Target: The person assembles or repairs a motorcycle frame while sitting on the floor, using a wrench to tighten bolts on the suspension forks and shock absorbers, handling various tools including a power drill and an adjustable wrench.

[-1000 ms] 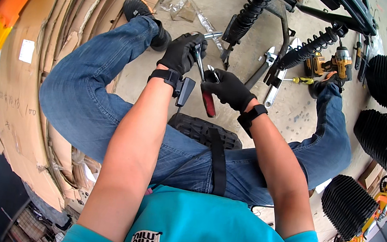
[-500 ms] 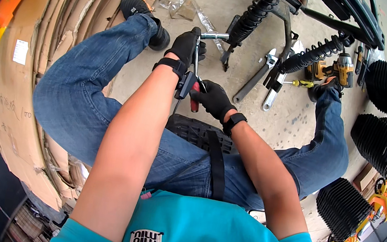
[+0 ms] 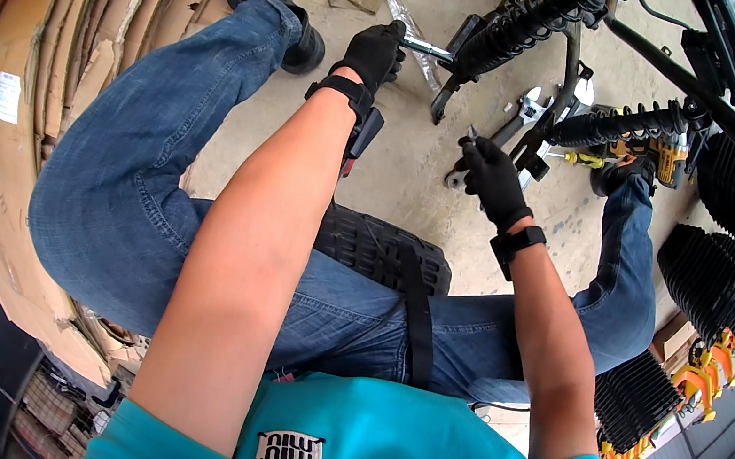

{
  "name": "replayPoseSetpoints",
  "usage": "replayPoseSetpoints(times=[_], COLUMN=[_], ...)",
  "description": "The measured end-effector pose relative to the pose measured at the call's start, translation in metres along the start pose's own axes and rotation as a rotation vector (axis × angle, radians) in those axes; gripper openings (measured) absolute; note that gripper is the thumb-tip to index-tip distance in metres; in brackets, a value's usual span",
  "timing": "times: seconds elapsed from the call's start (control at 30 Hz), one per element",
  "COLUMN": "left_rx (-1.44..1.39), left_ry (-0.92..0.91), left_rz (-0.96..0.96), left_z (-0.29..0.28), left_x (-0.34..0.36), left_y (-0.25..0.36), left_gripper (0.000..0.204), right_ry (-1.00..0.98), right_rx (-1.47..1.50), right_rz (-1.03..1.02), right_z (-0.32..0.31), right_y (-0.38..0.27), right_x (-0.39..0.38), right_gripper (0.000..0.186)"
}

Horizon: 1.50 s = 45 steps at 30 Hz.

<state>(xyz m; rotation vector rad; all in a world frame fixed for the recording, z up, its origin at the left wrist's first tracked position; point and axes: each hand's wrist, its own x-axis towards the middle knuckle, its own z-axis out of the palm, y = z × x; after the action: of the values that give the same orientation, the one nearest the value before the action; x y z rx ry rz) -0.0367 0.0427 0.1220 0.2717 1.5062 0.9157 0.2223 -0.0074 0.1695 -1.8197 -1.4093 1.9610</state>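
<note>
My left hand [image 3: 372, 57], in a black glove, is closed round the head end of a ratchet wrench. The wrench's chrome socket extension [image 3: 428, 49] points right and reaches the lower end of a black coil-spring shock absorber [image 3: 500, 45]. A bit of red, apparently its handle, shows behind my left wrist; the rest is hidden. My right hand [image 3: 495, 184], gloved too, is raised apart from the wrench. Its fingers pinch a small metal piece [image 3: 472, 133] with a narrow tip; its kind is unclear. Past this hand lies an adjustable wrench [image 3: 530, 111] on the floor.
A black frame [image 3: 668, 61] with a second shock absorber [image 3: 616, 126] stands ahead right. Near my right foot are a yellow cordless drill [image 3: 670, 161] and a yellow-handled screwdriver [image 3: 582, 159]. Cardboard [image 3: 17, 158] lies left, a tyre [image 3: 356, 245] between my legs, ribbed black parts [image 3: 711, 281] right.
My right hand has left the red handle and moved right, now pinching a small metal piece. My left hand has shifted slightly up with the wrench. The frame appears farther right.
</note>
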Motion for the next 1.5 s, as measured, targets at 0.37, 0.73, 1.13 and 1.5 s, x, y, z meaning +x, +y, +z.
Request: replayPoseSetpoints(times=[0.37, 0.73, 1.13, 1.5], left_rx=[0.088, 0.14, 0.164, 0.183], left_ry=[-0.059, -0.136, -0.158, -0.144], left_rz=[0.05, 0.171, 0.125, 0.124], left_z=[-0.002, -0.002, -0.003, -0.003], left_x=[0.007, 0.022, 0.025, 0.026], left_y=[0.007, 0.004, 0.002, 0.001], left_gripper=[0.03, 0.031, 0.034, 0.031], right_ry=[0.147, 0.102, 0.089, 0.331], right_rx=[0.187, 0.346, -0.104, -0.703], right_rz=[-0.074, -0.009, -0.021, -0.334], right_z=[-0.012, -0.009, -0.015, -0.03], right_y=[-0.015, -0.027, -0.061, -0.039], right_x=[0.031, 0.031, 0.024, 0.033], right_gripper=[0.031, 0.029, 0.034, 0.029])
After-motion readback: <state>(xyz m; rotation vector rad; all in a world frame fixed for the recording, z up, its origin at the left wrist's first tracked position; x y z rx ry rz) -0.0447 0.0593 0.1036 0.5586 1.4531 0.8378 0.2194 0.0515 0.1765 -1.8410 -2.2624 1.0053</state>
